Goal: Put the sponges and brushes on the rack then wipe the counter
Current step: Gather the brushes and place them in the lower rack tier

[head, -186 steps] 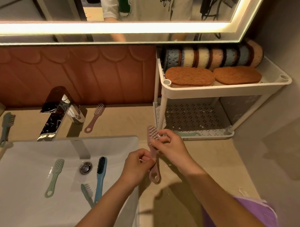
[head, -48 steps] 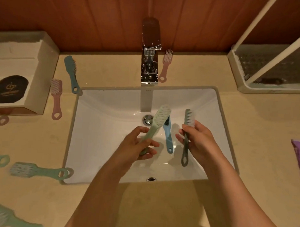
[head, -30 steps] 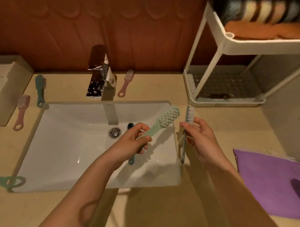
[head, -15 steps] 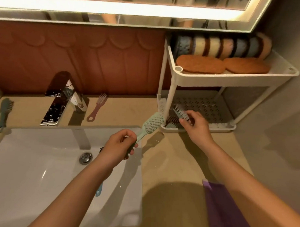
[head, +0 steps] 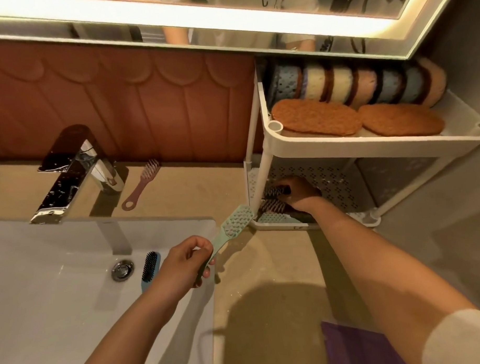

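At right of centre the right hand grips a dark brush inside the rack's lower shelf; stacked on the others, it may slide out. Below, the left hand clasps a green brush whose head could knock the rack post

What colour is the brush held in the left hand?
Pale mint green: the plastic brush in the left hand, head view.

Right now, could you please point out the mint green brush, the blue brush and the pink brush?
mint green brush (head: 236, 222): head view, bristle head.
blue brush (head: 149, 267): head view, black bristles.
pink brush (head: 141, 186): head view, handle.
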A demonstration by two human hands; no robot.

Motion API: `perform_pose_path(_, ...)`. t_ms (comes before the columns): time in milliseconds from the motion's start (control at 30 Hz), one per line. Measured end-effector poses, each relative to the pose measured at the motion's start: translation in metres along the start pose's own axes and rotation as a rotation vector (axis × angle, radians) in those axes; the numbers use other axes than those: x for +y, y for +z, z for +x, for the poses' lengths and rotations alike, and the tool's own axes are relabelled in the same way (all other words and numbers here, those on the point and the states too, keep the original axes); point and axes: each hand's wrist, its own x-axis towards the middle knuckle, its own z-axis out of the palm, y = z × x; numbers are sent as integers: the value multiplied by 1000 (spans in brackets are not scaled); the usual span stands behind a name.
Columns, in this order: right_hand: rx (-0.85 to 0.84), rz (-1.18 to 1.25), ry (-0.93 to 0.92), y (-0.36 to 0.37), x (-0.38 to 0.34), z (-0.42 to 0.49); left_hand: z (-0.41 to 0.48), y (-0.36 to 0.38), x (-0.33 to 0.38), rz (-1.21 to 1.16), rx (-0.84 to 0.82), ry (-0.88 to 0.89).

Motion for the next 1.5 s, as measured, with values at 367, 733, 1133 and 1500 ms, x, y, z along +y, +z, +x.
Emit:
perform_pose_path(367,51,1,28,15,2,5,4,6,-6,18,-17,-46)
perform_pose_path(733,391,1136,232,45,-63,-111,-3,19,-3,-27,-22,-3)
perform_pose_path(1133,330,1271,303,72,-82,-147,4,41,-18,403,107,411)
perform_pose_path(1500,480,1262,306,56,-51,-131,24,55,-1,631,-85,581)
